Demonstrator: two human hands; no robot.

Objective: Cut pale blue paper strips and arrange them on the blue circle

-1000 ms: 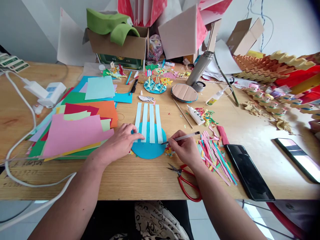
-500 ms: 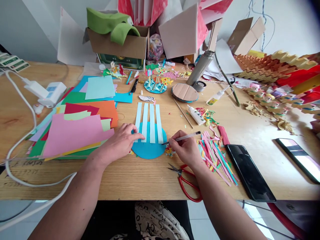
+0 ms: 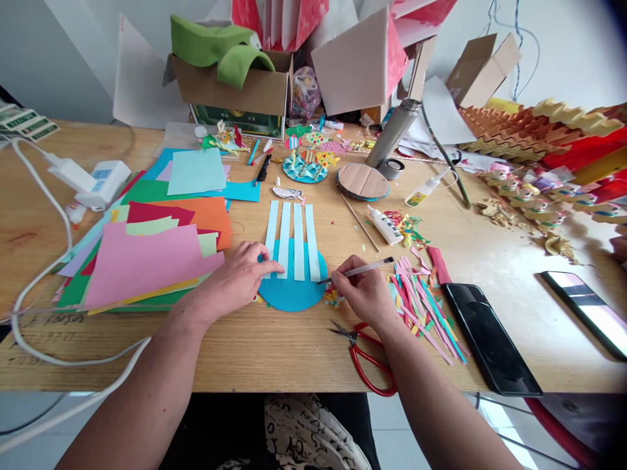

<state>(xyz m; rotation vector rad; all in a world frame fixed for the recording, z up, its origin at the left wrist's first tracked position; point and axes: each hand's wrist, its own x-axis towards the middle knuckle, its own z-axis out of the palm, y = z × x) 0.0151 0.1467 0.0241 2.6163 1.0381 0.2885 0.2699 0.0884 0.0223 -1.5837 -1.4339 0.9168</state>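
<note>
A blue paper disc (image 3: 294,299) lies flat before me, with several pale blue paper strips (image 3: 298,241) side by side across its upper half, sticking out past its far edge. My left hand (image 3: 245,274) rests at the disc's left side, index finger stretched onto the lower ends of the left strips, other fingers loosely bent. In my right hand (image 3: 360,287) a slim pen (image 3: 372,266) is pinched; its dark tip is on or just over the disc's right part, beside the rightmost strip. Red-handled scissors (image 3: 362,356) lie below that hand.
Coloured paper sheets (image 3: 147,261) are stacked at left beside a white cable (image 3: 34,261). Cut paper strips (image 3: 426,307) and a black phone (image 3: 490,336) lie at right. Farther back are a glue bottle (image 3: 385,226), a cardboard disc (image 3: 362,181) and a steel flask (image 3: 396,132).
</note>
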